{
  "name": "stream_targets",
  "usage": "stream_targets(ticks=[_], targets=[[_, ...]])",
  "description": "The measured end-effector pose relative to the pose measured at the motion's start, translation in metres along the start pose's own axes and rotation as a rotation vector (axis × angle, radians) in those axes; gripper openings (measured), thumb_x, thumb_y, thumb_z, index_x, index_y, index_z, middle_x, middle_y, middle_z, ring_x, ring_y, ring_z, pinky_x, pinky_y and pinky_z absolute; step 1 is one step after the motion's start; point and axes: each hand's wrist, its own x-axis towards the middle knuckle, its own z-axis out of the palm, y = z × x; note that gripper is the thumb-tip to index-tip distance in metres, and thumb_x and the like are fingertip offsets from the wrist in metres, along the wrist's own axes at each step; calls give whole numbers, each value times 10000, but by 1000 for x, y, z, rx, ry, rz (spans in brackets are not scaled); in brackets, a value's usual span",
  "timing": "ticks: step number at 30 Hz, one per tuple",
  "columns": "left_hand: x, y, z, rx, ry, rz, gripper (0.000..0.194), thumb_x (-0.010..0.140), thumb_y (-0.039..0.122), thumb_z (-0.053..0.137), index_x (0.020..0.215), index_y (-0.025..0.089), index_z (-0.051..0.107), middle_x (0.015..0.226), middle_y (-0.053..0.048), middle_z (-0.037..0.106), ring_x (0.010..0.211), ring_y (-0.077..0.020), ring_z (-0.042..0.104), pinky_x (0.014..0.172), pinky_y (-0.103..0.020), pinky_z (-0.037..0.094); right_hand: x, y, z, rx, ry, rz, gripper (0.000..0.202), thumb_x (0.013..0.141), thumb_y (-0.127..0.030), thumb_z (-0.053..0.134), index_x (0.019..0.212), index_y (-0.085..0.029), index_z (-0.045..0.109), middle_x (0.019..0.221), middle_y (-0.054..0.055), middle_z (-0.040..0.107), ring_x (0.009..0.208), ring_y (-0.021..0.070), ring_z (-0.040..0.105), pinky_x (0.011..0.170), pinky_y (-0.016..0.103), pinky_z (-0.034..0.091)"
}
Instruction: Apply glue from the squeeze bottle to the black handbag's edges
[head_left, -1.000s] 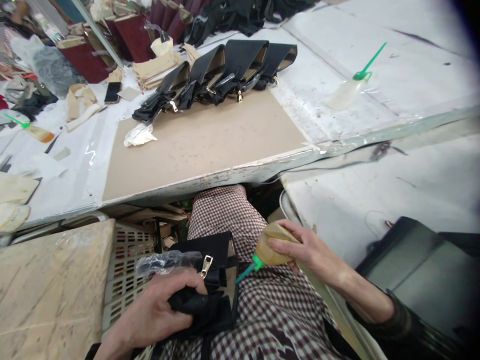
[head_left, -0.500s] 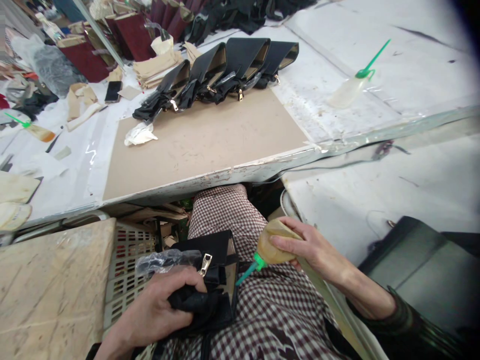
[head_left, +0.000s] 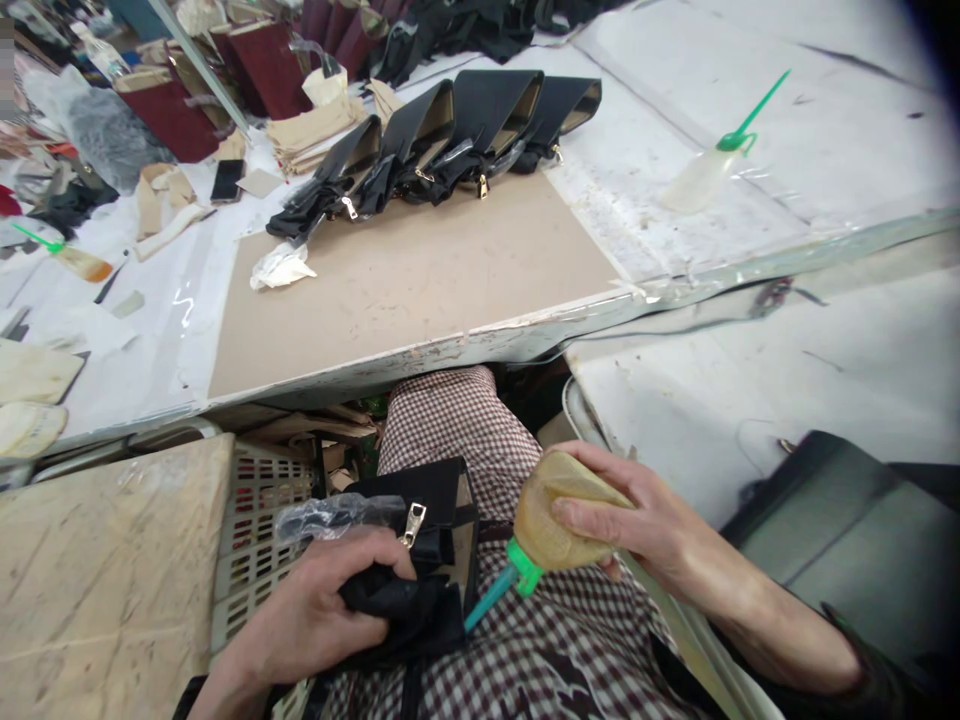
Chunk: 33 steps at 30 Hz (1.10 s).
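Observation:
On my lap lies a black bag piece (head_left: pixel 431 487) with a gold zipper pull (head_left: pixel 413 524) and a strip of clear plastic wrap (head_left: pixel 341 515). My left hand (head_left: pixel 322 600) is closed around its bunched black fabric. A squeeze bottle of yellowish glue (head_left: pixel 559 510) is gripped in my right hand (head_left: pixel 637 510), tilted downward. Its green nozzle points left, with the tip at the bag piece's right edge; whether it touches, I cannot tell. Glue flow is not visible.
Several black bag pieces (head_left: pixel 491 110) lean in a row on the beige board (head_left: pixel 420 290). Another glue bottle (head_left: pixel 701 180) lies at the right, one more (head_left: pixel 82 262) at the left. A plastic crate (head_left: pixel 255 530) stands beside my lap; a dark panel (head_left: pixel 855 530) lies at the right.
My right hand has brought the glue bottle's nozzle lower and toward me along the bag piece's edge. My left hand keeps its hold in nearly the same place.

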Motion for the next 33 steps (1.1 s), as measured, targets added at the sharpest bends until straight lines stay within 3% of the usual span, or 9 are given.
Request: stream_targets(ticks=[7, 15, 23, 29, 33], targets=[[1, 2, -1, -3, 1, -17, 390, 666, -38, 545, 935, 216, 666, 863, 51, 678, 766, -109, 584, 719, -194, 410, 9, 5, -2, -23, 16, -1, 420, 858, -557, 791, 1055, -204, 675, 788, 6, 639, 577, 127, 545, 410, 186, 444], [1, 1, -1, -2, 0, -20, 413, 655, -46, 548, 945, 223, 668, 870, 60, 680, 784, -105, 589, 742, -190, 411, 29, 12, -16, -221, 130, 34, 437, 826, -580, 770, 1053, -223, 660, 777, -1, 641, 551, 146, 544, 410, 236, 452], [2, 2, -1, -27, -10, -40, 389, 660, -25, 543, 938, 214, 675, 872, 49, 687, 778, -110, 589, 726, -194, 411, 42, 26, -22, -389, 180, -24, 449, 877, -585, 729, 1139, -236, 622, 869, 7, 674, 567, 156, 565, 434, 269, 456], [5, 2, -1, -31, 2, -42, 374, 651, -22, 541, 917, 208, 669, 864, 50, 686, 777, -111, 587, 728, -198, 405, 45, 24, -19, -559, 328, -119, 420, 871, -556, 718, 1129, -235, 630, 938, 46, 737, 806, 265, 694, 629, 348, 523], [5, 3, -1, -29, -18, -67, 380, 642, -19, 540, 916, 206, 677, 864, 46, 693, 774, -116, 584, 721, -204, 402, 48, 26, -18, -613, 349, -175, 414, 880, -550, 718, 1136, -237, 631, 992, 48, 742, 913, 293, 703, 796, 403, 536]])
